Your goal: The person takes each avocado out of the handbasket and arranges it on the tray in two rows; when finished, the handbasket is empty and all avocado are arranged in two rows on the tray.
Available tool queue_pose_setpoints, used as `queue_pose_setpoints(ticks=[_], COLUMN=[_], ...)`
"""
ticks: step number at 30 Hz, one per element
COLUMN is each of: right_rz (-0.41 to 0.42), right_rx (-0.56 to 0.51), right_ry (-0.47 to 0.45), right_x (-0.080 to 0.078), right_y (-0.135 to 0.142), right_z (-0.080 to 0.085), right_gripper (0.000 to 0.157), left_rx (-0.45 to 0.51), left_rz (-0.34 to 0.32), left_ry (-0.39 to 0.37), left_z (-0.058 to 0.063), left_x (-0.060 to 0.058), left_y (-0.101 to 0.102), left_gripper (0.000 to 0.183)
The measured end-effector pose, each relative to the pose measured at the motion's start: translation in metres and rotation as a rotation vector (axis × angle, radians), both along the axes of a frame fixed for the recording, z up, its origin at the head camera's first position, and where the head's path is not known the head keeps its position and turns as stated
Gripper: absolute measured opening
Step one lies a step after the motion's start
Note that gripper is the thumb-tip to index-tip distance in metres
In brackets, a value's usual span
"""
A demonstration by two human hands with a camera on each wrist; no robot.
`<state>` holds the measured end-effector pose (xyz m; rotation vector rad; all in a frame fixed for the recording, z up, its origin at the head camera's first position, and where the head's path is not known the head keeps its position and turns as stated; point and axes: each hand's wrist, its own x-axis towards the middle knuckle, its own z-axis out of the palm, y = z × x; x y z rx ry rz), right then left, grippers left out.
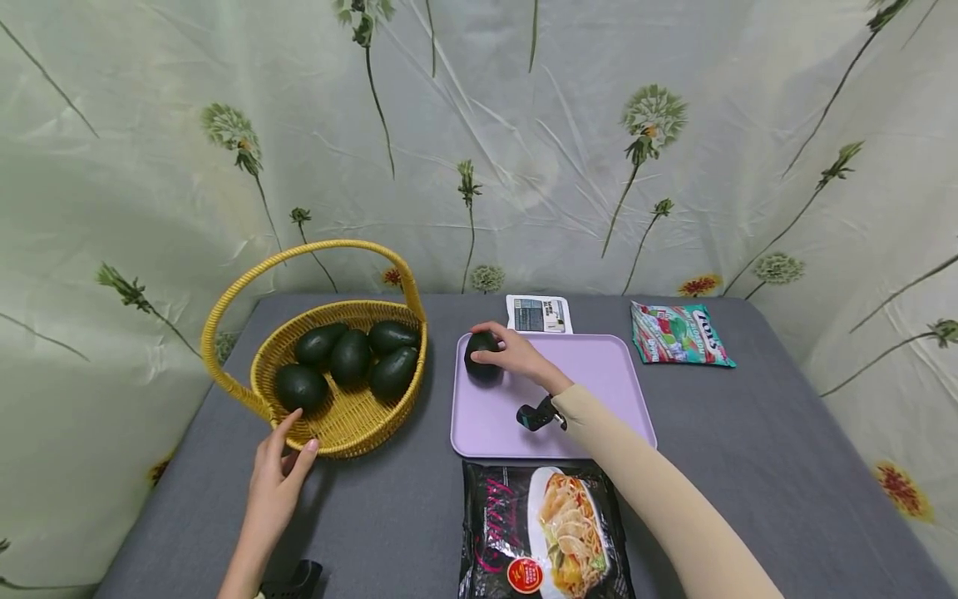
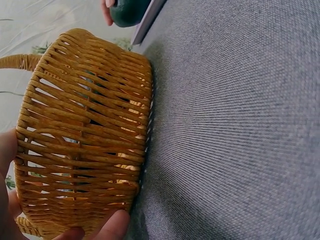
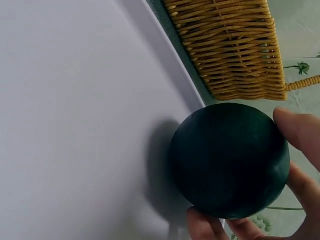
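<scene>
A yellow woven basket (image 1: 359,445) with a tall arched handle stands at the left of the table, and several dark green avocados (image 1: 349,358) lie inside it. My left hand (image 1: 273,478) holds the basket's near-left rim, its fingers spread along the wall in the left wrist view. Over the left rear part of a lilac tray (image 1: 554,441), my right hand (image 1: 516,353) grips another avocado (image 3: 227,160) between thumb and fingers. A shadow falls on the tray beside that avocado; I cannot tell whether it touches the surface.
In front of the tray lies a black food packet (image 1: 501,532) with a noodle picture. Behind the tray is a white printed packet (image 1: 539,314). A teal and red snack bag (image 1: 681,334) lies to the right. A flowered cloth (image 1: 524,166) hangs behind the grey table (image 1: 756,466).
</scene>
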<state>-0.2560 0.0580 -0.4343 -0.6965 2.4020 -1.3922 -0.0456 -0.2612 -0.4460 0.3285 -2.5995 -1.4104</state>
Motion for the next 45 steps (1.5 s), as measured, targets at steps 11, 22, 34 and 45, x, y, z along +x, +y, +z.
queue_pose_setpoints(ticks=[11,22,34,45], right_rz=[0.020,-0.020,0.056,-0.069], right_rx=[-0.020,-0.070,-0.038,-0.054], right_ry=[0.040,0.111,0.123,0.149], right_x=[0.000,-0.004,0.003,-0.006], right_y=[0.005,0.003,-0.018,0.025], right_z=[0.003,0.019,0.036,0.018], right_gripper=[0.047,0.044,0.043,0.052], left_rx=[0.004,0.001,0.013,0.005], left_rz=[-0.003,-0.001,-0.012,0.008], left_ry=[-0.010,0.003,0.023,0.038], left_z=[0.001,0.001,-0.002,-0.004], left_x=[0.001,0.003,0.001,0.001], left_y=[0.000,0.000,0.001,0.001], left_gripper=[0.060,0.060,0.059,0.058])
